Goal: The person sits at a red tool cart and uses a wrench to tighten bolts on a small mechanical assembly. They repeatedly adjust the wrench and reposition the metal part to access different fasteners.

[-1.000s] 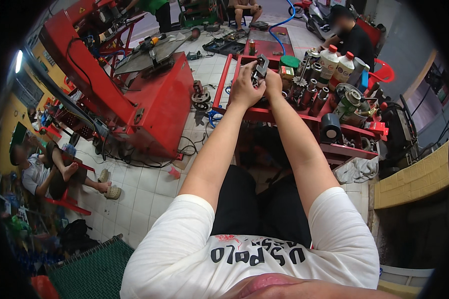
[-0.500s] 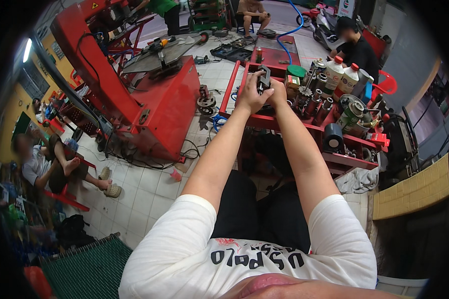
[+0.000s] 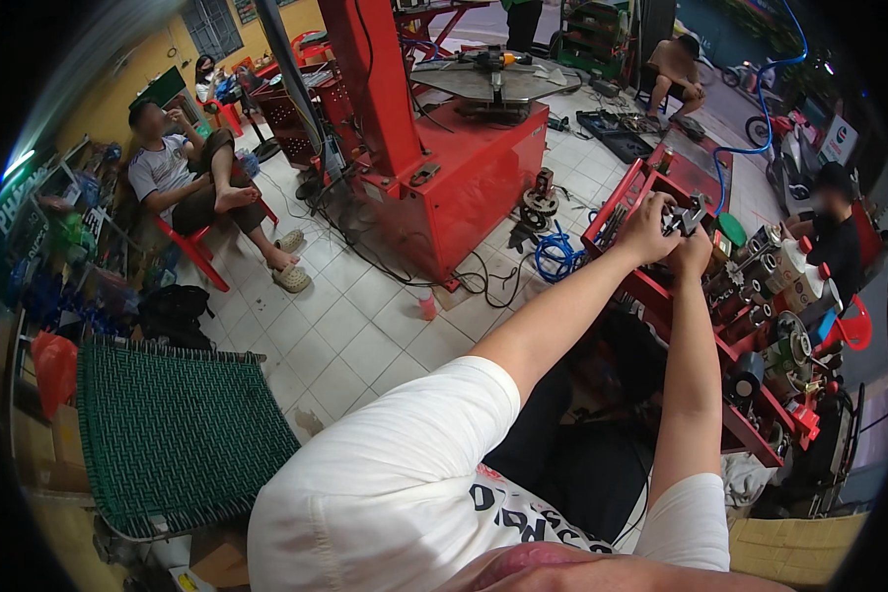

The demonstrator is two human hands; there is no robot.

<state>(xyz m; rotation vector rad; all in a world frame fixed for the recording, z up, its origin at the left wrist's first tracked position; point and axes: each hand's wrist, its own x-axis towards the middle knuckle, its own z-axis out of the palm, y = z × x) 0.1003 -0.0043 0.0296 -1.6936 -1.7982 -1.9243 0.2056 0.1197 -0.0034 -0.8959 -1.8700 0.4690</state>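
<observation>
Both my arms stretch out over a red metal tool cart [image 3: 644, 285]. A small dark metal part [image 3: 694, 211] with a squared, block-like end is held between my hands, above the cart's open tray. My left hand [image 3: 645, 233] has its fingers curled round the near left side of the part. From below and the right, my right hand [image 3: 691, 257] grips it too. My fingers cover much of the part, and its exact kind cannot be made out. Close to the right hand stands a round green lid [image 3: 730, 229].
Metal cylinders [image 3: 745, 321] and white bottles with red caps [image 3: 791, 266] crowd the cart's right side. A red machine [image 3: 454, 187] stands left of it, with a blue hose coil [image 3: 559, 255] between. A seated person [image 3: 183, 168] is at left, another [image 3: 834, 237] at right.
My view has turned left, so the cart and my hands now appear farther right. Both hands still hold the metal part, whose angle in them looks a little different.
</observation>
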